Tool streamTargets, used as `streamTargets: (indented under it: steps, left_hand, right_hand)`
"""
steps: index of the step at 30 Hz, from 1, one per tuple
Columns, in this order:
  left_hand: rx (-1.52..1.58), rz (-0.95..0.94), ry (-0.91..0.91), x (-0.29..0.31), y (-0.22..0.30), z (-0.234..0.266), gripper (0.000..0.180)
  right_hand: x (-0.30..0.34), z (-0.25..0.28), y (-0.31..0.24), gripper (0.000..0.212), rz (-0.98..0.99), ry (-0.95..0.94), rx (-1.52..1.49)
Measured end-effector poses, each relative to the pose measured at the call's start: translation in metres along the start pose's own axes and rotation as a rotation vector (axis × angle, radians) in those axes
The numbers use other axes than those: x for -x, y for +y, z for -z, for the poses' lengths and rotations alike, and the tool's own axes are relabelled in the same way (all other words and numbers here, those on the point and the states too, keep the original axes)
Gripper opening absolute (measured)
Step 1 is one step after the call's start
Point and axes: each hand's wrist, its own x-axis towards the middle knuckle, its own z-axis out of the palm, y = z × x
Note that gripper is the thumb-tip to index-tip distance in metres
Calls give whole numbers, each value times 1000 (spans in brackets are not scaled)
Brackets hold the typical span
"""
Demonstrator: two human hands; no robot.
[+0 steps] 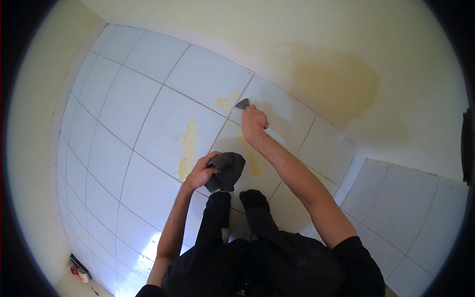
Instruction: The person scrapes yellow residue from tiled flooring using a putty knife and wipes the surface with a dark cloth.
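Observation:
My right hand [255,120] is closed around a putty knife [243,104], its flared blade pointing away to the upper left. The blade is low over the tiled floor [163,123], beside a yellow smear [225,102] near a grout line; whether it touches the tile I cannot tell. Nearer to me, my left hand [199,172] grips a crumpled dark grey cloth [230,168] just ahead of my feet. A long yellow streak [189,148] marks the tile left of the cloth, and another yellow patch [253,158] lies to its right, below my right forearm.
A cream wall [316,29] with a pale skirting runs along the far side and casts back a shadow. At right, a tiled strip [401,203] meets a wall corner. Small items, including a red and white container [80,273], stand at the lower left.

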Motion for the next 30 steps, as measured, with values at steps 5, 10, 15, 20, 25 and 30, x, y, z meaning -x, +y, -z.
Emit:
streamTargets:
  steps: [5,10,15,20,25,30]
  left_hand:
    - [-72,-11,18,6,5,-1,42]
    - [-66,2,-13,3,2,-1,43]
    - [-74,-71,-2,1,10,-6,45]
    - [-89,-18,-1,-1,5,-2,44]
    - [-76,-43,-11,-1,4,-1,44]
    - [-133,-48,-13,-6,-1,0,42]
  right_hand:
    - [16,-8,-17,29,-114,-58,69]
    - [-14,16,-7,22,-50,-67,4]
    - [3,-26,-22,19,-175,-5,129]
    - [-11,-4,-7,20,-32,161,49]
    - [12,-13,-21,25,-124,-45,194]
    - [-13,-2,-9,33,-119,-7,44]
